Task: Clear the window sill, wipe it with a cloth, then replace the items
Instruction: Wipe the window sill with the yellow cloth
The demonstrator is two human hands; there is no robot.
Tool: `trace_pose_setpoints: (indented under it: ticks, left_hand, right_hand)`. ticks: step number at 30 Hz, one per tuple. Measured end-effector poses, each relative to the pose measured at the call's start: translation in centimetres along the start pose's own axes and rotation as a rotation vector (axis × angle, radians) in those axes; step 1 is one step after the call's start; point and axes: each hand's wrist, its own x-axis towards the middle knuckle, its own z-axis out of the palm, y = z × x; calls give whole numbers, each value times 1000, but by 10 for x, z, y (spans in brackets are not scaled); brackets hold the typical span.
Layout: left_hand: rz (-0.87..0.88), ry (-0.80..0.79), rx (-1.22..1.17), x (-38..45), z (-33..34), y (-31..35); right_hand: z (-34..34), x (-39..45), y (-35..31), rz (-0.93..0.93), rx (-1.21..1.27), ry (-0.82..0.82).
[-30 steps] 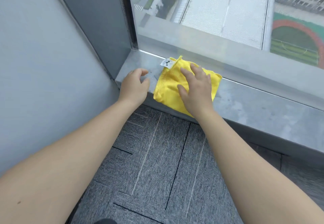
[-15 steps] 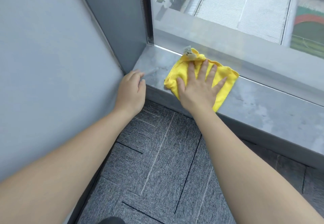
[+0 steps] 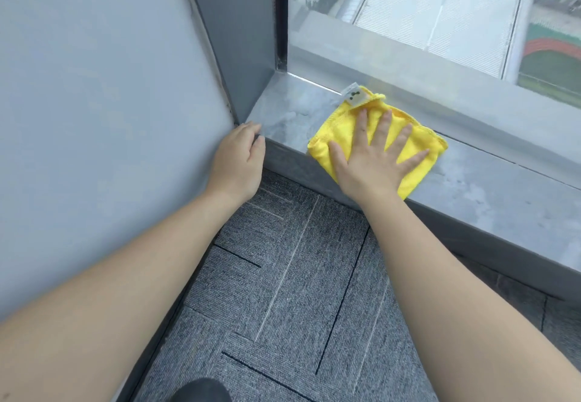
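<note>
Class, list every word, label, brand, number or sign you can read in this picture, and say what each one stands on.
No text can be read anywhere in this view.
White tag on the far corner of the yellow cloth: dark marks are printed on it, too small and blurred to read.
Window sill, wall, carpet and the buildings outside the glass: no lettering shows.

Even, bright daylight enters through the window (image 3: 440, 24). Shadows are soft. Wide-angle distortion bends the edges; fine detail is slightly blurred.
</note>
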Motion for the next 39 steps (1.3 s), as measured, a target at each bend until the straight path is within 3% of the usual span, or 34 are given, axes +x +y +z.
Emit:
trace_pose_setpoints:
  ticks: [3, 11, 18, 21, 29, 39]
  left_hand:
    - [-63, 3, -104, 0, -2, -4]
    - [-276, 119, -567, 5, 0, -4]
    - [-347, 176, -675, 5, 4, 0]
    - [-367, 215, -695, 6, 5, -2]
    - [-346, 196, -697, 3, -1, -5]
    - [-319, 173, -710, 0, -3, -3]
  right_hand:
    - [0, 9, -17, -2, 11, -1]
    - [0, 30, -52, -364, -79, 25]
    - [-4, 25, -45, -629, -70, -6]
    - [-2, 15, -26, -608, -122, -8]
    - [3, 25, -56, -242, -37, 3]
    - [0, 33, -70, -618, -126, -23]
